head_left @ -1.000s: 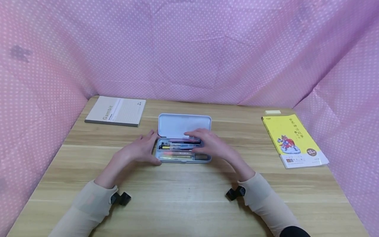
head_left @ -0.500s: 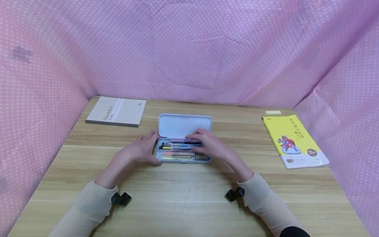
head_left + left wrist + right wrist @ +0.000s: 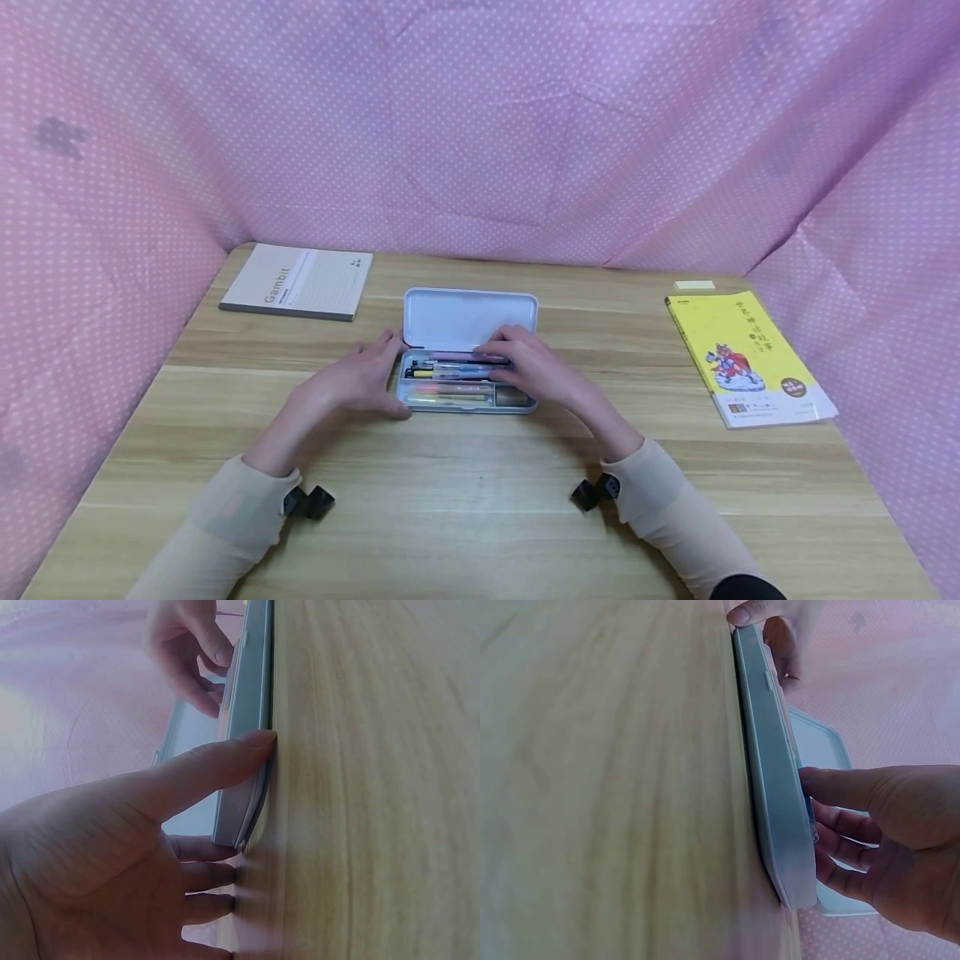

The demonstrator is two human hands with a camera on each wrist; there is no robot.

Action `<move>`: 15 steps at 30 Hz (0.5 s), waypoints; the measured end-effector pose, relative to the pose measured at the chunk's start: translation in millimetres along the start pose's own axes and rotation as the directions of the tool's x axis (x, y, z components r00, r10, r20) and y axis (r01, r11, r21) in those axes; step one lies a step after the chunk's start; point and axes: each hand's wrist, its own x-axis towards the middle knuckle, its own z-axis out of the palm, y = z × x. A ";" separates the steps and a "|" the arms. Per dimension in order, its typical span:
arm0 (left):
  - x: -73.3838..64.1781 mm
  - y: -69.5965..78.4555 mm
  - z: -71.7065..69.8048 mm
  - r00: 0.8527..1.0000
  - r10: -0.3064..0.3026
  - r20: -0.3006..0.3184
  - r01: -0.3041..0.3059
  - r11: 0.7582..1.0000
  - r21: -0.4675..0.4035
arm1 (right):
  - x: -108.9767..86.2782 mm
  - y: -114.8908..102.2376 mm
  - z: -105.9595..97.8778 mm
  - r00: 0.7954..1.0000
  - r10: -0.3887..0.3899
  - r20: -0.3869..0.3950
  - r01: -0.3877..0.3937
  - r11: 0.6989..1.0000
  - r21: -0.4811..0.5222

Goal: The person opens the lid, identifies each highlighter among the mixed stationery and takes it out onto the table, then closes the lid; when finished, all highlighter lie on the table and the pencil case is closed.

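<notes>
A pale blue pencil case (image 3: 471, 318) lies with its lid raised, pens (image 3: 453, 372) and highlighter-like markers (image 3: 450, 388) in its compartments. My left hand (image 3: 356, 379) holds the case's left end. In the left wrist view, the thumb (image 3: 251, 742) lies against the front wall, the index finger at the back corner and the other fingers spread lower down. My right hand (image 3: 536, 367) reaches over the right end and pinches pens in the rear compartment between thumb (image 3: 817, 780) and curled fingers. These fingers partly hide the pen ends.
A grey notebook (image 3: 300, 279) lies at the table's back left. To the right are a yellow book (image 3: 738, 350) and, behind it, a small white block (image 3: 693, 285). A pink dotted curtain (image 3: 480, 142) closes off the back and sides of the wooden table (image 3: 465, 492).
My right hand has lowered slightly into the case, its fingertips drawing closer to the thumb around the pens. The left hand stays at the case's left end.
</notes>
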 end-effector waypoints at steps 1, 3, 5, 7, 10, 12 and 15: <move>0.2 0.1 0.0 1.000 -0.002 0.001 0.002 1.000 0.001 | 0.1 0.0 0.0 1.000 0.000 -0.001 0.000 1.000 0.001; 0.2 0.2 -0.2 1.000 -0.007 0.005 0.007 1.000 0.001 | 0.3 0.6 0.6 1.000 -0.001 -0.003 0.001 1.000 -0.005; 0.2 0.4 -0.6 1.000 -0.010 0.007 0.010 1.000 0.002 | 0.4 1.2 1.2 1.000 -0.004 -0.007 0.004 1.000 -0.016; 0.0 0.7 -1.0 1.000 -0.012 0.010 0.012 1.000 0.001 | 0.8 1.8 1.7 1.000 -0.003 -0.010 0.003 1.000 -0.023; -0.1 1.0 -1.2 1.000 -0.011 0.012 0.011 1.000 -0.002 | 1.3 2.4 2.3 1.000 0.002 -0.012 -0.002 1.000 -0.028; -0.1 0.9 -1.2 1.000 -0.009 0.011 0.009 1.000 -0.003 | 1.5 2.5 2.3 1.000 0.009 -0.011 -0.009 1.000 -0.023; 0.0 0.3 -0.7 1.000 -0.003 0.004 0.003 1.000 0.000 | 1.4 2.5 2.3 1.000 0.010 -0.015 -0.010 1.000 -0.016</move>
